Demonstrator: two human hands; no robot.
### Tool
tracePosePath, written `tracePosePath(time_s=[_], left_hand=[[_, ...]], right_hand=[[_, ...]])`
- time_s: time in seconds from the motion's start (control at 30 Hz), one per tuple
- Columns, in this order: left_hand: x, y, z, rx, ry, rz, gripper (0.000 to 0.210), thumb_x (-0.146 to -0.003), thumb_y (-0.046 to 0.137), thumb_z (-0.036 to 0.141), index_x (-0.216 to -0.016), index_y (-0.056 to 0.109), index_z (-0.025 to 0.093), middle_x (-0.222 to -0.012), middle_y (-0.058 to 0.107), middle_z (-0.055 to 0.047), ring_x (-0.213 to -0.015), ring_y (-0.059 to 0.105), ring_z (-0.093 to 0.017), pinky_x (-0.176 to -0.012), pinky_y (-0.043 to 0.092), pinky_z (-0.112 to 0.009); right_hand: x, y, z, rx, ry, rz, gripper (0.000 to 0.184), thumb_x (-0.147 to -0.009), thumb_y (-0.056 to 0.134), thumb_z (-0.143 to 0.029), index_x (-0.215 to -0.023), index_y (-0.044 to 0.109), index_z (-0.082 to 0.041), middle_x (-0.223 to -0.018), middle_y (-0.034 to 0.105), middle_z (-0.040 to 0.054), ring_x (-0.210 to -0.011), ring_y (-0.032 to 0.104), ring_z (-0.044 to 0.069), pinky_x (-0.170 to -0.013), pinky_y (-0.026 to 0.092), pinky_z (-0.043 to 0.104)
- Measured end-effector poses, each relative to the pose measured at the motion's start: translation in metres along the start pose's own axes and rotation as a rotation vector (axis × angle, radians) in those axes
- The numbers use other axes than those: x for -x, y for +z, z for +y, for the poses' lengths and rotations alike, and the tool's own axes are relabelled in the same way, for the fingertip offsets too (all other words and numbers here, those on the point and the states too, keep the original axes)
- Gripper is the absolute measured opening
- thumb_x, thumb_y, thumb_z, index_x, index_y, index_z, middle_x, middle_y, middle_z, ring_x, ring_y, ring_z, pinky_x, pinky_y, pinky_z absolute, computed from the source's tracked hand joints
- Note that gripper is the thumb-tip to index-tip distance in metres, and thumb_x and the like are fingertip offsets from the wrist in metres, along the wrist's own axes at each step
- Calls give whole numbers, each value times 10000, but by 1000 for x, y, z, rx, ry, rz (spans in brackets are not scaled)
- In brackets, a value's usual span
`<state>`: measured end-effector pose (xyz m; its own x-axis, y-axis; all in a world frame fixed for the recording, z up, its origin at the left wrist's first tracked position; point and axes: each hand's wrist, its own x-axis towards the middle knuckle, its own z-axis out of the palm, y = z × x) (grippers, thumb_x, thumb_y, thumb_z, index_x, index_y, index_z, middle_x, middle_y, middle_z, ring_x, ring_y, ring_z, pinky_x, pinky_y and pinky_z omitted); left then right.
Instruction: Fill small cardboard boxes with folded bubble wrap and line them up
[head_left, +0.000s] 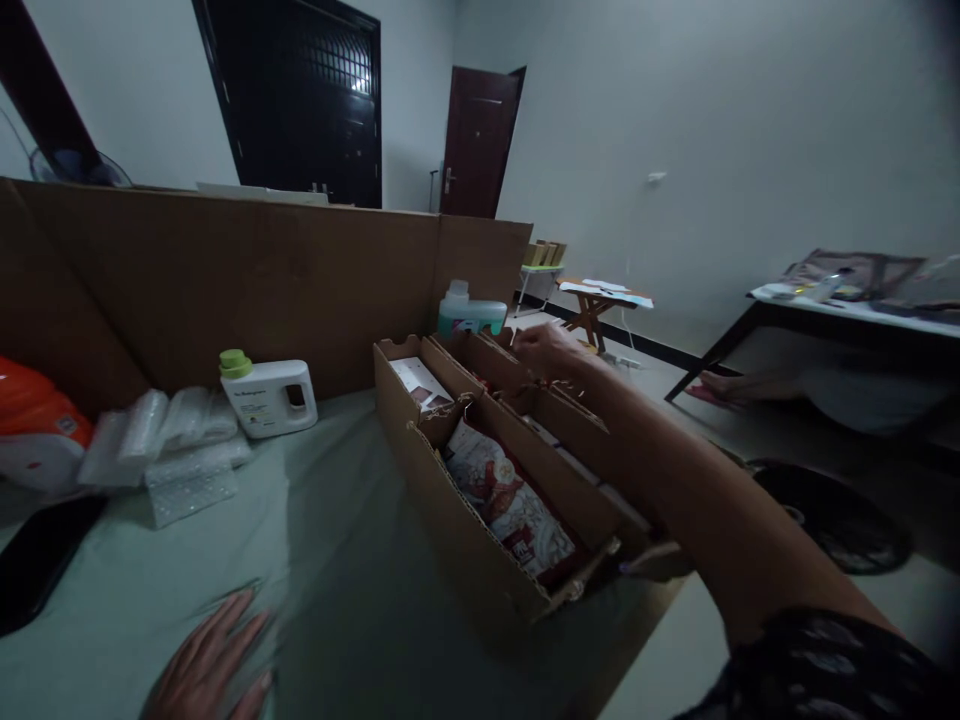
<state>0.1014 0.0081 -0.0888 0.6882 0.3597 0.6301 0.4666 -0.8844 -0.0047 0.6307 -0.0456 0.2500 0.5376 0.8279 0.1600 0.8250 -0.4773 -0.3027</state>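
My left hand (211,660) lies on the pale green cloth with its fingers spread and nothing in it. My right hand (544,347) reaches across to the far end of a divided cardboard box (442,500). Its fingers are curled together above a rear compartment; what they hold, if anything, is hidden. In the near compartment rests a red and white printed packet (506,490). A white printed carton (420,383) sits in the far left compartment. Pale items, partly hidden, fill the right-hand compartment under my forearm.
A white bottle with a green cap (271,398) stands beside bubble wrap (184,450). An orange package (34,420) and a black phone-like slab (49,560) are at far left. Behind the box stands a teal bottle (471,312), near a tall cardboard screen (285,290). A person's leg shows at right.
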Motion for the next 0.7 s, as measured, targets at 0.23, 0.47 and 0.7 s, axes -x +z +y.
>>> tracePosePath(time_s=[0.23, 0.47, 0.7], left_hand=[[-16, -13, 21, -14, -163, -58, 379, -878, 592, 435, -1184, 689, 234, -1311, 663, -95, -1226, 592, -281, -988, 525, -428], [-36, -61, 40, 239, -420, -95, 378, -856, 562, 221, -1217, 664, 171, -1412, 572, -143, -1327, 517, -287, -1084, 486, -472], [-3, -130, 33, 542, -756, -1, 529, -879, 564, 346, -1374, 533, 162, -1483, 504, -163, -1382, 475, -306, -1145, 415, -502]], right_hand=[[122, 4, -91, 94, -305, -159, 391, -871, 575, -553, -802, 742, -206, -729, 705, 49, -667, 627, 199, -576, 368, 282], [168, 53, -120, 544, -322, -372, 160, -850, 592, -275, -715, 670, -239, -832, 740, 125, -805, 703, 291, -601, 360, 314], [222, 54, -178, 362, -725, -354, 215, -897, 526, -207, -729, 660, -214, -710, 717, 47, -675, 668, 183, -578, 339, 265]])
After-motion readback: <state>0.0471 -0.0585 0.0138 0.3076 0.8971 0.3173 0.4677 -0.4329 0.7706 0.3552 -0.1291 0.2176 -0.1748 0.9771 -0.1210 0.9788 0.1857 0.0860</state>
